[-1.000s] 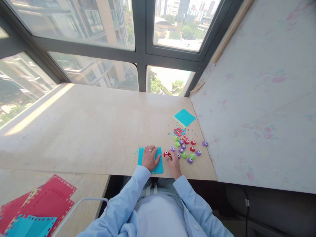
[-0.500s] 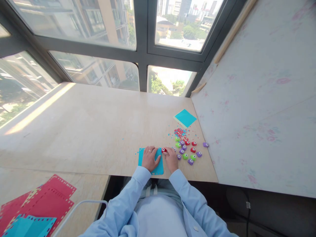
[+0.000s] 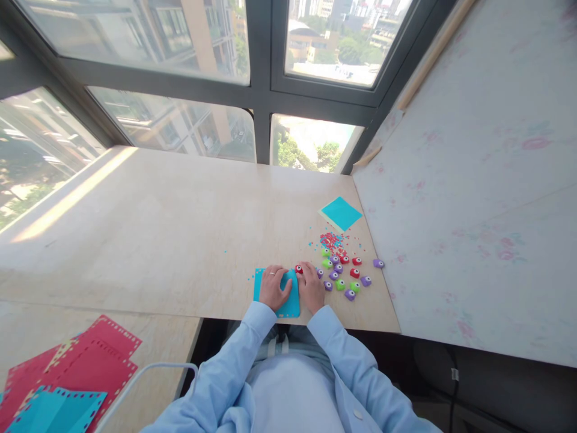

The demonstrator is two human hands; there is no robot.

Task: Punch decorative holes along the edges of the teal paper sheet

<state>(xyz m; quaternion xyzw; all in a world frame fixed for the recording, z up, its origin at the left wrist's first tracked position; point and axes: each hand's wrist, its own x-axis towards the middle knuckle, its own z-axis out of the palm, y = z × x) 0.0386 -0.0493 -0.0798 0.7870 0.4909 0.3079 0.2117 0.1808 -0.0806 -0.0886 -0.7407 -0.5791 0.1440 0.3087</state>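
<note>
My left hand [image 3: 273,287] lies flat on a blue paper sheet [image 3: 291,304] near the table's front edge, a ring on one finger. My right hand [image 3: 312,285] sits at the sheet's right edge, fingers curled around a small red punch [image 3: 298,269] that touches the paper's upper right corner. Just right of that hand lie several little purple, green and red punches [image 3: 345,273].
A heap of red and blue paper bits [image 3: 330,240] lies beyond the punches, and a stack of blue square sheets [image 3: 341,213] farther back. Punched red and blue sheets [image 3: 72,373] lie on the lower table at left. A slanted wall [image 3: 473,180] borders the right.
My right hand has carried the red punch left from the group of punches to the blue sheet's right edge. The left hand has stayed on the sheet.
</note>
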